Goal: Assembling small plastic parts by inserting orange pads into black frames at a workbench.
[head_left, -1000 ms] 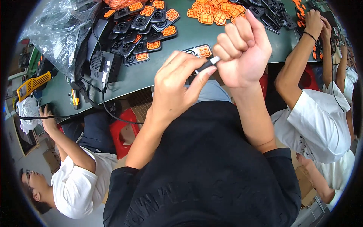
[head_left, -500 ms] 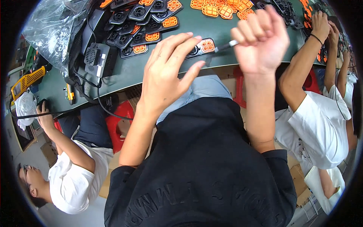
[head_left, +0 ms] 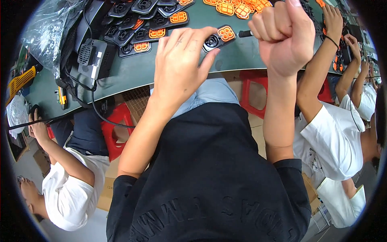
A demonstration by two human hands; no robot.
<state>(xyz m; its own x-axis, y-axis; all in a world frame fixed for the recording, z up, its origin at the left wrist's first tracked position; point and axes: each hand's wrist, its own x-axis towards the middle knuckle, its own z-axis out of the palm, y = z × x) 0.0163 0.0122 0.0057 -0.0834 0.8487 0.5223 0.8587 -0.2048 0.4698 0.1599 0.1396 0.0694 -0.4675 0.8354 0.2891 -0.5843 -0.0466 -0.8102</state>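
Note:
My left hand (head_left: 181, 64) reaches over the green table with its thumb and fingers curved about the end of a flat black plate (head_left: 211, 42). An orange four-part pad (head_left: 226, 34) sits on the plate's right end, and a round black ring shows beside it. The plate lies tilted, its right end raised toward the far side. My right hand (head_left: 284, 38) is closed in a fist around a slim pen-like tool; its dark end (head_left: 244, 34) points left, toward the plate, without touching it. The rest of the tool is hidden in the fist.
Similar black plates (head_left: 141, 24) are piled at the far left, and loose orange pads (head_left: 242, 9) at the far middle. A black power box (head_left: 96, 58) with cables and a clear plastic bag (head_left: 52, 32) stand left. Co-workers sit on both sides; one arm (head_left: 312, 80) is close to my right.
The plate has tilted, its right end turning away from me. My right hand has pulled the tool's end off the plate. The whole view has shifted slightly.

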